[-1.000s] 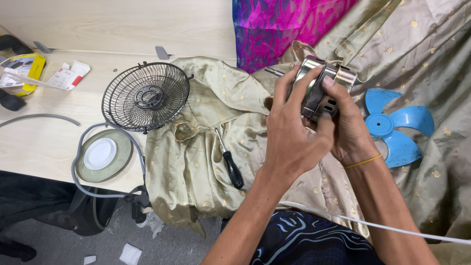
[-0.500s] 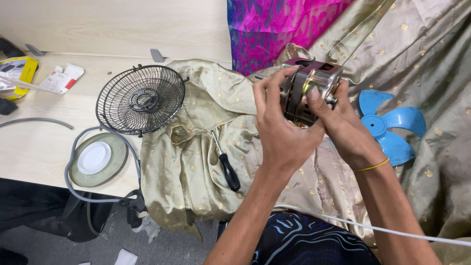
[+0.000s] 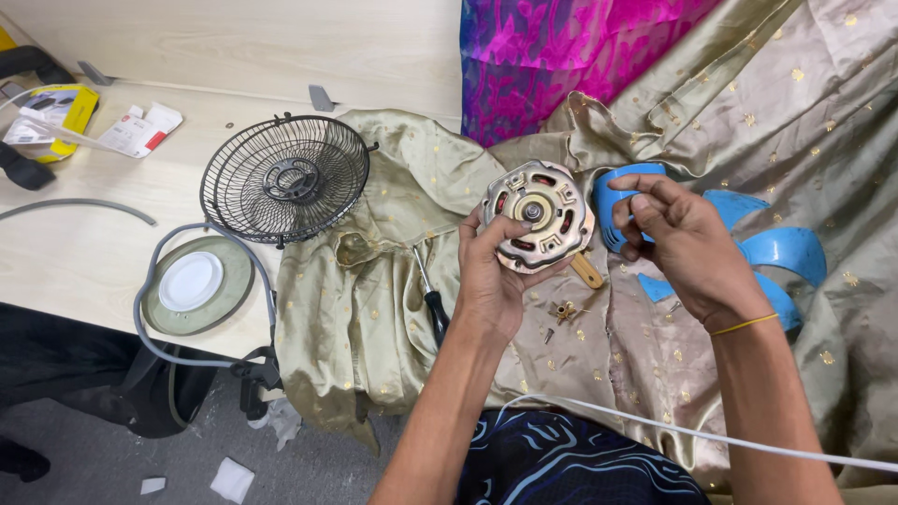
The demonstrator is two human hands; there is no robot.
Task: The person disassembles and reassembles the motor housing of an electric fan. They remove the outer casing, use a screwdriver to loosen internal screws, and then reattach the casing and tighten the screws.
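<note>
Black wire fan guard lies on the wooden table, far left. Screwdriver rests on the gold cloth just beside the left hand, which grips the round metal motor from below, face up. Right hand, fingers curled together, touches the blue fan blade, right of the motor.

Bare desk left of the wire fan guard gives passage; screwdriver, small brass parts and blue fan blade clutter the gold cloth, possibly hiding more.
</note>
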